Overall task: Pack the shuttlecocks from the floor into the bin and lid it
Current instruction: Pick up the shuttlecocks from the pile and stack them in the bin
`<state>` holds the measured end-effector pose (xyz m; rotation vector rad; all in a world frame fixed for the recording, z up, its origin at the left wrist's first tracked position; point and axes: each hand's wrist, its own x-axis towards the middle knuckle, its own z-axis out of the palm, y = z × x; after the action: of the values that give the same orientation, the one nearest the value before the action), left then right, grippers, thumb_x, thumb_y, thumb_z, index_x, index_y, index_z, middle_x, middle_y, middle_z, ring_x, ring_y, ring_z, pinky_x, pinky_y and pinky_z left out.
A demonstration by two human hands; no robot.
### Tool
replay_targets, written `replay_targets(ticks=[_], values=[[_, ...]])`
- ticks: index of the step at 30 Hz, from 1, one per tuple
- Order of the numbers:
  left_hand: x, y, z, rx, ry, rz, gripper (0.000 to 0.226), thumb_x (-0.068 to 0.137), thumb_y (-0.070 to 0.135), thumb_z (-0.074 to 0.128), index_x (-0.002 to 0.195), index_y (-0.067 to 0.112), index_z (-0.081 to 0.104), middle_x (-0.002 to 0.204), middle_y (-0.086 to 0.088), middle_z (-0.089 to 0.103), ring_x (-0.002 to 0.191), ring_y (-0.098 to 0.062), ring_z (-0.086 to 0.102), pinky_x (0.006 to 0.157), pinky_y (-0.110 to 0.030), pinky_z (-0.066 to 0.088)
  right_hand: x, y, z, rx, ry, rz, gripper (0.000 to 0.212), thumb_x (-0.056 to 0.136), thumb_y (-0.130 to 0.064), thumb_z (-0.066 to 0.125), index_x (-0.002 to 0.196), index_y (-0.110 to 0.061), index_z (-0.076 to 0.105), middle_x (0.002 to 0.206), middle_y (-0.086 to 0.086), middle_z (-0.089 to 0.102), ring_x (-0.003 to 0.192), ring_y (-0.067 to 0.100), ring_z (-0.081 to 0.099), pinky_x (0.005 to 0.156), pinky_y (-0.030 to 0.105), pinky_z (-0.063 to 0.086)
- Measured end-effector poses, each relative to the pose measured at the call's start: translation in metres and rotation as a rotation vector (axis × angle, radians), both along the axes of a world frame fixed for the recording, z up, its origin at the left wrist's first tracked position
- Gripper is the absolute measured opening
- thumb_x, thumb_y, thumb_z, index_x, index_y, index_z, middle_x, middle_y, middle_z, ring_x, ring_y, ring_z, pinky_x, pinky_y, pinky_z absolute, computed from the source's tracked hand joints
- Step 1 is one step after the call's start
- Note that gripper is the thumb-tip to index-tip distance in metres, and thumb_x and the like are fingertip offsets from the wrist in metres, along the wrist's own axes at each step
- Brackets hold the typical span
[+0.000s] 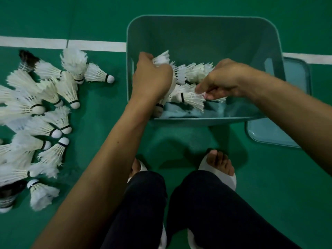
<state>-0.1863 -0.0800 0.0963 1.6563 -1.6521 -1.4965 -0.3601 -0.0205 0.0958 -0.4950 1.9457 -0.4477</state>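
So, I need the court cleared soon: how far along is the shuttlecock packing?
Early on. A few shuttlecocks lie in the bin; the left hand grips one and the right hand pinches another. The floor pile remains, and the lid lies beside the bin.

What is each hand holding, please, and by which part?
Left hand grips one shuttlecock round its feather skirt; right hand pinches another shuttlecock by its feather tips.

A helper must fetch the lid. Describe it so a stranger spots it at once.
Find the teal bin on the green court floor. The lid lies flat beside its right wall: same teal, but shallow, with rounded corners.
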Motion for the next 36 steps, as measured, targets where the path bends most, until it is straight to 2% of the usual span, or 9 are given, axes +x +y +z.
replay_targets(ticks=[3,5,8,13,17,22,27,31,36], values=[[-0.009,0.005,0.009,0.174,0.172,0.124,0.038,0.074,0.021,0.059,0.112,0.016,0.056,0.105,-0.009,0.065,0.096,-0.032,0.069,0.081,-0.05,0.06,0.004,0.002,-0.004,0.069,0.094,0.171,0.01,0.083,0.009,0.076,0.092,0.005,0.071,0.056,0.007,0.072,0.047,0.014,0.063,0.048,0.023,0.057],[-0.014,0.007,0.013,0.273,0.247,0.152,0.051,0.069,0.021,0.06,0.118,0.006,0.059,0.115,-0.022,0.067,0.089,-0.034,0.069,0.061,-0.042,0.059,0.017,-0.001,-0.01,0.114,0.022,0.28,0.009,0.087,0.01,0.071,0.09,0.001,0.073,0.074,0.01,0.074,0.067,0.018,0.066,0.063,0.025,0.061],[-0.015,0.0,0.015,0.326,0.299,0.195,0.059,0.069,0.021,0.062,0.125,0.001,0.058,0.111,-0.019,0.067,0.082,-0.03,0.067,0.058,-0.036,0.054,0.043,-0.011,-0.021,0.13,-0.016,0.37,0.012,0.089,0.009,0.069,0.089,-0.002,0.073,0.093,0.012,0.072,0.085,0.022,0.067,0.086,0.037,0.061],[-0.011,-0.016,0.012,0.3,0.28,0.232,0.045,0.078,0.016,0.064,0.119,-0.001,0.064,0.098,-0.02,0.069,0.073,-0.027,0.066,0.059,-0.033,0.055,0.076,-0.03,-0.03,0.07,0.12,0.392,0.02,0.081,0.01,0.076,0.095,0.002,0.065,0.066,0.012,0.072,0.041,0.015,0.066,0.033,0.021,0.046],[-0.007,-0.019,0.009,0.292,0.268,0.241,0.053,0.068,0.02,0.067,0.117,-0.001,0.066,0.091,-0.018,0.069,0.071,-0.03,0.068,0.06,-0.036,0.055,0.08,-0.033,-0.036,0.007,0.073,0.396,0.033,0.076,0.016,0.074,0.102,-0.002,0.064,0.088,0.022,0.076,0.065,0.033,0.075,0.045,0.035,0.057],[-0.009,-0.012,0.011,0.283,0.263,0.236,0.05,0.074,0.017,0.068,0.119,-0.003,0.063,0.094,-0.019,0.065,0.07,-0.029,0.065,0.06,-0.038,0.056,0.082,-0.029,-0.04,0.015,0.045,0.435,0.03,0.078,0.019,0.068,0.079,-0.01,0.058,0.078,0.016,0.073,0.041,0.02,0.061,0.037,0.029,0.05],[-0.014,-0.008,0.01,0.256,0.275,0.207,0.063,0.059,0.021,0.067,0.118,-0.002,0.062,0.119,-0.03,0.066,0.1,-0.044,0.071,0.078,-0.057,0.061,0.078,-0.029,-0.045,0.072,0.006,0.485,0.018,0.085,0.015,0.063,0.091,-0.002,0.064,0.085,0.017,0.073,0.06,0.028,0.065,0.057,0.039,0.059],[-0.011,-0.011,0.01,0.278,0.238,0.187,0.056,0.064,0.021,0.067,0.118,0.007,0.059,0.119,-0.025,0.066,0.105,-0.043,0.069,0.079,-0.052,0.061,0.069,-0.028,-0.035,0.086,-0.001,0.535,0.018,0.087,0.007,0.072,0.104,0.003,0.072,0.11,0.021,0.074,0.099,0.034,0.074,0.08,0.046,0.064],[-0.007,-0.013,0.005,0.178,0.048,-0.024,0.029,0.082,0.023,0.069,0.106,0.021,0.053,0.111,-0.008,0.062,0.103,-0.031,0.067,0.09,-0.052,0.057,0.036,-0.014,-0.007,0.11,-0.107,0.438,0.019,0.091,0.009,0.065,0.089,-0.007,0.076,0.113,0.013,0.073,0.103,0.033,0.073,0.09,0.042,0.062]])
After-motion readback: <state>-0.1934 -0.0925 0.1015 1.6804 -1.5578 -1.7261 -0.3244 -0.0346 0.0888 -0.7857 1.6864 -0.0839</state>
